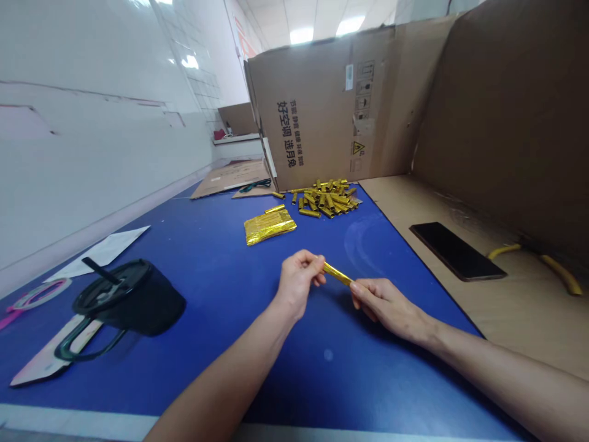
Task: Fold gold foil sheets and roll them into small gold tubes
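Note:
A thin gold foil strip (337, 274) stretches between my two hands above the blue table (207, 344). My left hand (299, 277) pinches its far left end between thumb and fingers. At the near right end, my right hand (384, 304) pinches it the same way. Beyond my hands lies a flat bundle of gold foil strips (270, 226), with one rolled piece resting at its upper edge. Farther back, against the cardboard, is a loose pile of small gold rolls (329, 201). A few rolls lie apart on the pile's left side.
A black lidded mug (138, 298) with a straw stands at left, near a white paper (101, 252) and a tape ring (39, 294). A phone (453, 250) lies on cardboard at right, beside yellow curved pieces (560, 274). Tall cardboard walls (322, 116) enclose the back and right.

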A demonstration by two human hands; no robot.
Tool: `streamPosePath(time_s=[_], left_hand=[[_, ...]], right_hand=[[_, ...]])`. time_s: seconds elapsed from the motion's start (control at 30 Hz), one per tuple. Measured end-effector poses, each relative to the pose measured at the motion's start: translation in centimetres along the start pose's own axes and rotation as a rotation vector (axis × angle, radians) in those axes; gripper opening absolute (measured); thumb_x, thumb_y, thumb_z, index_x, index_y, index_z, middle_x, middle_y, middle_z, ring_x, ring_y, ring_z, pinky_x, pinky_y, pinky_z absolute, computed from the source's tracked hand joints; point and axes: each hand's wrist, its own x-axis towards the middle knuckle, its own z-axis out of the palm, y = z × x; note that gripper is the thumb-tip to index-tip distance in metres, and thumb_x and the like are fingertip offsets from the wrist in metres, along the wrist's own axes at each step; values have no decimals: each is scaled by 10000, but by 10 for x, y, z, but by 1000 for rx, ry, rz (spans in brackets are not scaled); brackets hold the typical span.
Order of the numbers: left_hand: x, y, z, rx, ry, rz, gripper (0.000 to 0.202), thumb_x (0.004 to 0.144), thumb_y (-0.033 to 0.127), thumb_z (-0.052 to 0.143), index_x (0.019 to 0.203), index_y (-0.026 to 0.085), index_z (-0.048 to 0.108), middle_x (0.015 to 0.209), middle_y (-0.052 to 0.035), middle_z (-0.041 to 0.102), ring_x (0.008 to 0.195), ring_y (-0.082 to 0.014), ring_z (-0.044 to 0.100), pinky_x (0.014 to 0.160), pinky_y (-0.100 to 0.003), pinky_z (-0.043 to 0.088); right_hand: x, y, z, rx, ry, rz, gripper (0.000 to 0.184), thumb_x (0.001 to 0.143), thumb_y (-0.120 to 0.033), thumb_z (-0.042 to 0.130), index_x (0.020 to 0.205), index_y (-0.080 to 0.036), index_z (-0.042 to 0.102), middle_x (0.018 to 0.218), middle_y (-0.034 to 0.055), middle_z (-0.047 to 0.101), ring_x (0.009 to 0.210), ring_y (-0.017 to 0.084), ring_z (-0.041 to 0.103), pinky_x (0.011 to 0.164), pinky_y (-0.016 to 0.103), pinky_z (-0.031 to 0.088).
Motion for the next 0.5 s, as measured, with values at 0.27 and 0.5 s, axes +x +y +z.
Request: streamPosePath(time_s=[0.27, 0.5], left_hand=[[1, -1, 1, -61, 11, -29, 298, 555, 323, 713, 586, 136, 484, 470, 40, 500, 403, -53, 448, 404, -162, 319], [-7, -10, 7, 63, -62, -136, 341, 629, 428, 647, 602, 145, 459, 473, 40, 490, 364, -47, 429, 366, -157, 292]], right_hand=[[3, 0, -4, 55, 76, 7, 410, 844, -506, 319, 637, -176, 447, 482, -56, 384, 428, 72, 305, 404, 203, 245], [1, 2, -5, -228, 78, -109, 357, 864, -417, 325, 602, -191, 412, 506, -52, 350, 451, 84, 300, 436, 218, 252]])
